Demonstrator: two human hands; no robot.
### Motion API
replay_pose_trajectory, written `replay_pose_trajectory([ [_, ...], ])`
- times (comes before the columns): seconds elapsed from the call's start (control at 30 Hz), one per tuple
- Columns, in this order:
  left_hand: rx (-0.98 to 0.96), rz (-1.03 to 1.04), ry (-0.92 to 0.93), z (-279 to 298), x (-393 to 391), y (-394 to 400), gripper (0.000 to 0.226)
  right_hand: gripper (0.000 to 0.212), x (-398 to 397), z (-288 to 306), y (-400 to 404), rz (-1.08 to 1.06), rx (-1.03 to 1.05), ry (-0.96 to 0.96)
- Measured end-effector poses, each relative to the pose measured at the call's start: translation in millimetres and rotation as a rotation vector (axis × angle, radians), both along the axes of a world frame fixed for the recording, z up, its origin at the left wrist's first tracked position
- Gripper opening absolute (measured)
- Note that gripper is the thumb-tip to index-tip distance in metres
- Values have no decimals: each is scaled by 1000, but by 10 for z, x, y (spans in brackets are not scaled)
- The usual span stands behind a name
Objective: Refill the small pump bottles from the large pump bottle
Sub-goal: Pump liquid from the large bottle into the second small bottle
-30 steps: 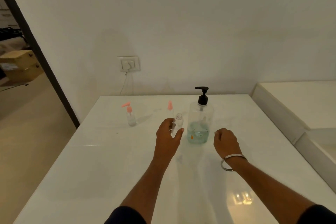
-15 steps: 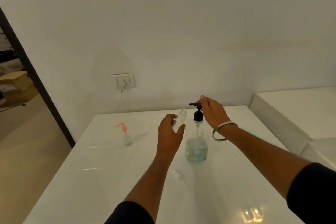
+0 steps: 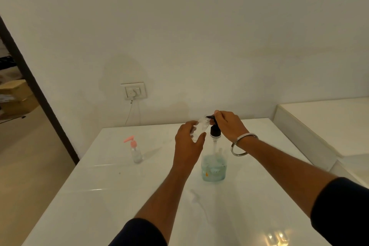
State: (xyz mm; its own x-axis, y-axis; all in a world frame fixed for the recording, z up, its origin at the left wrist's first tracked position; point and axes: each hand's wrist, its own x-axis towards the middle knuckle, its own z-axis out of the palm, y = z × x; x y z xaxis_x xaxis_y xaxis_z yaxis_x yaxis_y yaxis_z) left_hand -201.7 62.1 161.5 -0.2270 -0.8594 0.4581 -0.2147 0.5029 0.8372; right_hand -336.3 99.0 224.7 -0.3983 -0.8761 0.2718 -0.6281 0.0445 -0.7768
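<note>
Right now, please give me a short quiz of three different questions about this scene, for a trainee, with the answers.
1. True or false: the left hand holds the small open bottle tilted, with its mouth near the black spout of the large pump bottle.
2. Where is the right hand? A) flat on the table B) on the black pump head C) on the pink-pump bottle
3. Fill in: the pink-pump bottle stands on the white table to the ___ of both hands.

Key: 1 true; 2 B; 3 left
</note>
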Motion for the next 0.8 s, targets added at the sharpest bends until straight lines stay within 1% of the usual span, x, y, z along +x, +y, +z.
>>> replay_pose_trajectory([
  [0.13, 15, -9, 31, 5, 25, 8, 41, 33, -29, 35, -7, 42, 38, 10],
  [0.23, 13, -8, 35, -10, 52, 1, 40, 32, -37, 28, -38, 75, 58, -24],
  [0.43, -28, -3, 45, -42, 93, -17, 39, 39, -40, -61, -76, 115, 35, -121],
  [0.6, -79, 8, 40, -81, 122, -26, 38, 39, 3, -167, -66, 121, -34, -191],
  [0.8, -74, 10, 59, -45, 130, 16, 39, 39, -6, -74, -58, 126, 3, -125],
])
